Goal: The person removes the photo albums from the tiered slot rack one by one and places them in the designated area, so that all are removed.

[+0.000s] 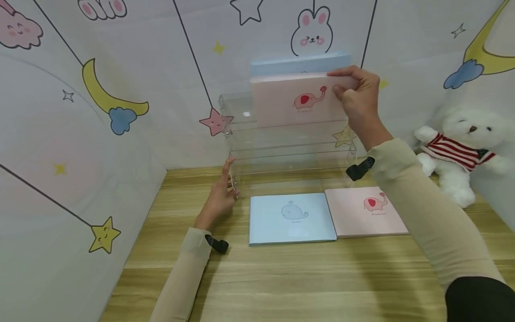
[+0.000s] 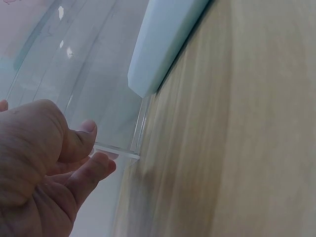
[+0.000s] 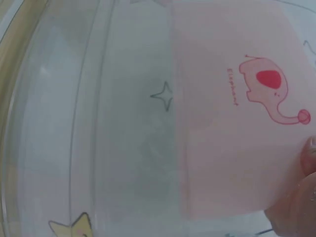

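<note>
Two booklets (image 1: pixel 277 103) in clear rack (image 1: pixel 289 154)

Right of centre, pink elephant booklet (image 3: pixel 222 163) in the right hand's grip, lower right; clear rack (image 3: pixel 49 123), left.

We are viewing a glossy, clear plastic display rack (image 1: pixel 289 168), an elephant-print booklet (image 1: pixel 277 100) showing smooth, matt paper, a wood-grain tabletop (image 1: pixel 281 281), and a fluffy plush bear (image 1: pixel 456 185) in a cloth shirt (image 1: pixel 454 152).
</note>
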The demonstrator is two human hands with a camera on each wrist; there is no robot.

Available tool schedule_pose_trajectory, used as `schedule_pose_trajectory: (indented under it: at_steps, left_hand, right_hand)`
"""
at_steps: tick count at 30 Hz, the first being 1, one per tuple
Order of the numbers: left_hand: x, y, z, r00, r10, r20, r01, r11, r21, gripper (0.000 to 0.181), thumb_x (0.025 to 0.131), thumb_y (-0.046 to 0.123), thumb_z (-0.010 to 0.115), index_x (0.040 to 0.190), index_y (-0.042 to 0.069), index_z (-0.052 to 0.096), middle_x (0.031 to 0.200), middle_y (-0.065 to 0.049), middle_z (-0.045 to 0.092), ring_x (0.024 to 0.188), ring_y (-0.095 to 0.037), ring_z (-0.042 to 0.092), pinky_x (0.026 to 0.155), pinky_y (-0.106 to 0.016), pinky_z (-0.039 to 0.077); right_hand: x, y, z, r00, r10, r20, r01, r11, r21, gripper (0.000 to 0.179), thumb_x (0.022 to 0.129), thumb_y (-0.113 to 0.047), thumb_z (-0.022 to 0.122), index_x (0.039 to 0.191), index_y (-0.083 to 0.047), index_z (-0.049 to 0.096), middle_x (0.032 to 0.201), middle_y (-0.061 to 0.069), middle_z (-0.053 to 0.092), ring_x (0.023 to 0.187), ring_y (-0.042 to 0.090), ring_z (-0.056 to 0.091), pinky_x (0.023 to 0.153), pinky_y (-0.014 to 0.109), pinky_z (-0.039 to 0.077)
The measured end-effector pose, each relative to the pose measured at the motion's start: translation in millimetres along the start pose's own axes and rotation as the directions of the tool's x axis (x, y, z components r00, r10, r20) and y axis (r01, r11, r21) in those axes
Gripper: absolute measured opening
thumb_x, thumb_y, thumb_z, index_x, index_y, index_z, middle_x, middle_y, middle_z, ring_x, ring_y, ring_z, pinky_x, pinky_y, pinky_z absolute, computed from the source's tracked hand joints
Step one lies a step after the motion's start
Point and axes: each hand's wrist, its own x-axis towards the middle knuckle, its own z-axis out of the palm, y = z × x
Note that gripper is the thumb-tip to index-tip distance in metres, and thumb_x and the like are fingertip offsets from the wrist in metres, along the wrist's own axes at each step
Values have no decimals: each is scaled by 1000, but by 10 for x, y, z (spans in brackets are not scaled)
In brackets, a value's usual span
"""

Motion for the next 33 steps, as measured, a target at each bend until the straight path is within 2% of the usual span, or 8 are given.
schedule_pose_trajectory:
  at_steps: [6, 18, 22, 25, 28, 33]
  left_hand:
    - [1, 17, 0, 1000, 2, 4, -2, 1000, 16, 113, 93, -14, 70, 169, 42, 7, 150, -41, 52, 133, -54, 64, 102, -64, 59]
    - [8, 11, 10, 1000, -3, 6, 3, 1000, 3, 109, 94, -14, 68, 169, 38, 9, 148, -41, 53, 134, -54, 64, 102, -64, 59]
    - [12, 23, 2, 1000, -4, 5, 4, 1000, -2, 110, 94, -14, 69, 168, 40, 9, 148, -41, 54, 133, -54, 64, 102, -64, 59]
    - [13, 26, 2, 1000, -9, 4, 9, 1000, -5, 111, 93, -15, 69, 168, 41, 9, 149, -41, 52, 133, -54, 64, 102, -64, 58]
    - [12, 12, 10, 1000, -8, -1, 8, 1000, -4, 110, 92, -16, 70, 169, 38, 11, 148, -41, 53, 132, -54, 64, 101, -65, 59]
    - [8, -19, 17, 1000, 2, -6, -2, 1000, 1, 111, 91, -17, 70, 168, 38, 11, 145, -43, 54, 131, -54, 65, 101, -65, 59]
  right_hand:
    - [-36, -150, -13, 1000, 2, -2, -1, 999, 46, 39, 96, 14, 61, 109, -12, 86, 113, -5, 77, 114, 18, 71, 103, 32, 62]
    - [-222, -226, -70, 995, 98, -20, -97, 992, 77, 34, 99, 9, 65, 114, -13, 84, 123, -3, 71, 120, 21, 68, 115, 45, 57]
    - [-332, -212, -137, 991, 133, -26, -129, 985, 118, 32, 97, 9, 67, 116, -11, 84, 121, -2, 69, 118, 22, 68, 111, 47, 59]
    - [-442, -199, -188, 990, 137, -14, -134, 980, 147, 32, 96, 11, 67, 116, -9, 83, 119, -1, 68, 114, 23, 69, 99, 41, 63]
    - [-571, -197, -227, 992, 127, 4, -126, 978, 167, 33, 96, 13, 64, 116, -6, 82, 119, 1, 68, 112, 25, 69, 90, 38, 61]
    - [-799, -209, -269, 988, 147, 36, -151, 973, 173, 37, 97, 14, 60, 118, -7, 81, 125, 1, 66, 119, 27, 65, 100, 52, 55]
